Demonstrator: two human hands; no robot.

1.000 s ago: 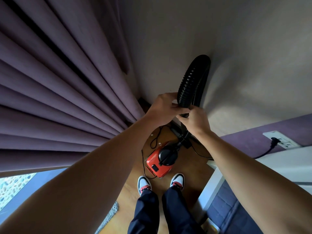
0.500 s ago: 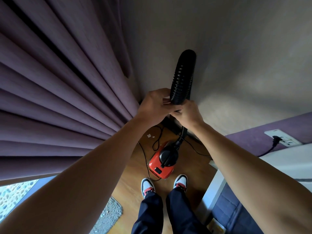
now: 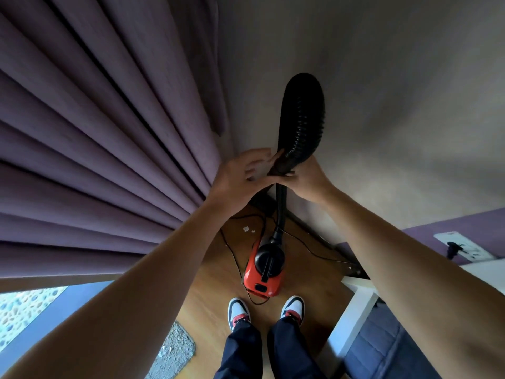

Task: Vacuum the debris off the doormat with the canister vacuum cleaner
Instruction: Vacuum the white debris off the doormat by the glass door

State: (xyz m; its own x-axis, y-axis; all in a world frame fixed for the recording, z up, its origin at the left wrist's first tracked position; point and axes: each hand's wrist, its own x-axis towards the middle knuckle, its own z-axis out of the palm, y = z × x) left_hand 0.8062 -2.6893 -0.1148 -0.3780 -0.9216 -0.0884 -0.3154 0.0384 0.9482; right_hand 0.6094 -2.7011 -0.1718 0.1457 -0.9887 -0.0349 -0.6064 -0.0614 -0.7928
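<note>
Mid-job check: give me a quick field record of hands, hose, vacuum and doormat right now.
left hand: fingers loosely spread, tips touching the hose
right hand: grips the hose below its loop
hose: black, ribbed, looped upward before the wall
canister vacuum: red, on the wooden floor ahead of the shoes
doormat: grey, lower left, apart from the vacuum

Forearms (image 3: 136,283) were bare. Trousers (image 3: 246,348) were dark navy and full length. Sneakers (image 3: 238,310) had white toe caps, black panels and red at the laces.
</note>
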